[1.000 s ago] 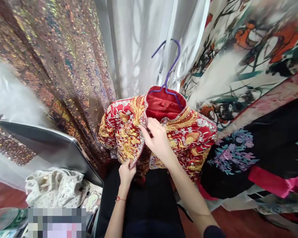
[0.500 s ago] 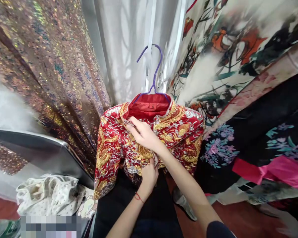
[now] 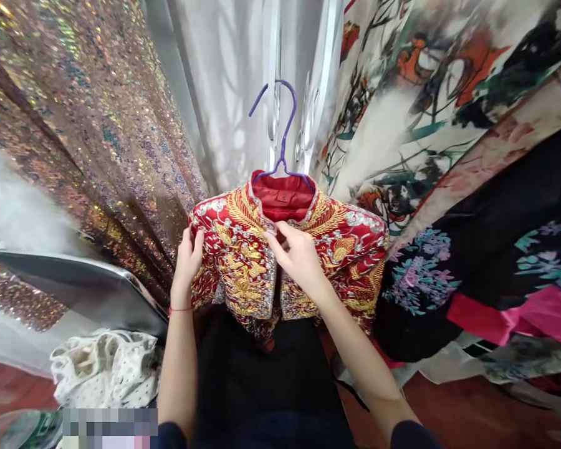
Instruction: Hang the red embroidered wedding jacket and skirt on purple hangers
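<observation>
A red jacket with gold and silver embroidery hangs on a purple hanger, its stand collar uppermost and a small size tag inside the neck. My right hand pinches the front edge just under the collar, and the two front panels lie nearly side by side below it. At the shoulder on the left side, my left hand grips the top of the sleeve between thumb and fingers. The lower part of that sleeve is partly hidden behind my forearm.
A sequinned cloth hangs at the left, above a dark chair back and a white dotted cloth. On the right are a floral print fabric and a black embroidered garment with a pink sash. Black cloth lies over my lap.
My left hand has left the jacket's lower front and taken hold of the left shoulder. My right hand has moved right, drawing the front edge to the middle, so the panels now hang straighter.
</observation>
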### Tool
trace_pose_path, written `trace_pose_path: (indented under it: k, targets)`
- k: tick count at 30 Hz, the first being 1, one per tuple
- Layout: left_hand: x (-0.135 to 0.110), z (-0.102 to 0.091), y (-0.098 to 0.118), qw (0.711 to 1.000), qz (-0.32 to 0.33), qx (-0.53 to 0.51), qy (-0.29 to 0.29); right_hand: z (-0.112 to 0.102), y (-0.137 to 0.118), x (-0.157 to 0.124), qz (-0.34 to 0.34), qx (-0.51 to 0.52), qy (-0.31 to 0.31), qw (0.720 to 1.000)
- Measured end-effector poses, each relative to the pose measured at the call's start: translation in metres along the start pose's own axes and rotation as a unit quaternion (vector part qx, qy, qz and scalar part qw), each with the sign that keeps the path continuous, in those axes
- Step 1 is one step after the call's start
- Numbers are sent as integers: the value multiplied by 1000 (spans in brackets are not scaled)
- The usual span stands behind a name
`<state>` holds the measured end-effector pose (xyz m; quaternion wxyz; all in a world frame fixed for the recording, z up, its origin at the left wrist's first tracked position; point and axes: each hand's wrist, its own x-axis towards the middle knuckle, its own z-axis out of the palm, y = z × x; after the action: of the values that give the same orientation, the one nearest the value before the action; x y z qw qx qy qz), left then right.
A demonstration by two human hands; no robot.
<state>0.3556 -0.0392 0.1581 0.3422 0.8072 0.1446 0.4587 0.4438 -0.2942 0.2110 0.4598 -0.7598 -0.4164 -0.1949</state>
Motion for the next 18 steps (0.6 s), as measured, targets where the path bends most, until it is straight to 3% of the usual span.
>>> trace_pose_path:
  k: [2, 5, 7, 9, 12, 15, 18]
  targets:
    - [-9, 3, -14, 1000, -25, -6, 13, 6, 4, -3, 2, -7, -21, 1000]
    - [-35, 3, -14, 989, -37, 37, 137, 11, 5, -7, -13, -21, -21, 999]
    - [-48, 1, -8, 980, -48, 51, 188, 10, 2, -9, -48, -37, -23, 998]
    - [-53, 2, -4, 980, -61, 39, 185, 2, -3, -11, -112, -65, -44, 991]
    - [-49, 4, -4, 989, -75, 24, 129, -24, -6, -9, -203, -132, -44, 969]
    - [-48, 4, -5, 991, -79, 50, 99, -53, 2, -1, -183, -242, 27, 953]
    - [-55, 5, -4, 989, -85, 69, 104, -69, 16, 12, -162, -319, 29, 934]
